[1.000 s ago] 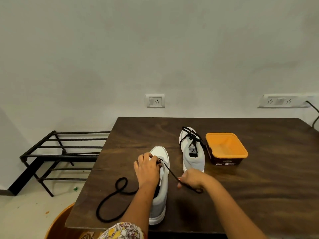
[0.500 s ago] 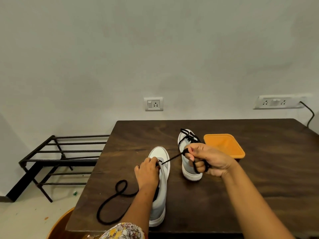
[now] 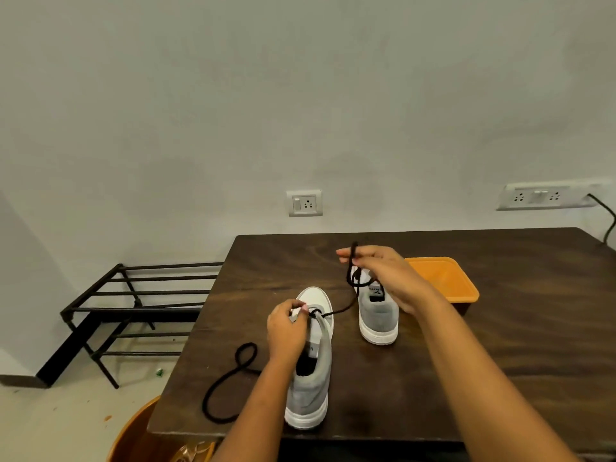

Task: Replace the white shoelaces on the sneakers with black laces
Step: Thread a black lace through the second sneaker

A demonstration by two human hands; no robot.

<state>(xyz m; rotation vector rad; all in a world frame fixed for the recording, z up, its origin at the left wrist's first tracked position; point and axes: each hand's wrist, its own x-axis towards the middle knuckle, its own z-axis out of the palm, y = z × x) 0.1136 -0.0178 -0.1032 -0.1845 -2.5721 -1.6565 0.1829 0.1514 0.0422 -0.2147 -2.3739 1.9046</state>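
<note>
Black lace (image 3: 336,310) pulled through: your right grip (image 3: 383,275), clamped on it, rose to mid-frame. Left grip (image 3: 288,328) pinches near sneaker (image 3: 313,388) at first eyelets.

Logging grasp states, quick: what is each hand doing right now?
Left hand: curled on the near sneaker at its front eyelets.
Right hand: pinching the black lace.

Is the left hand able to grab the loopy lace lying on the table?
Probably yes. The black lace loops right beside the left hand with nothing between, but its fingers are pinching that lace at the near sneaker and must let go first.
</note>
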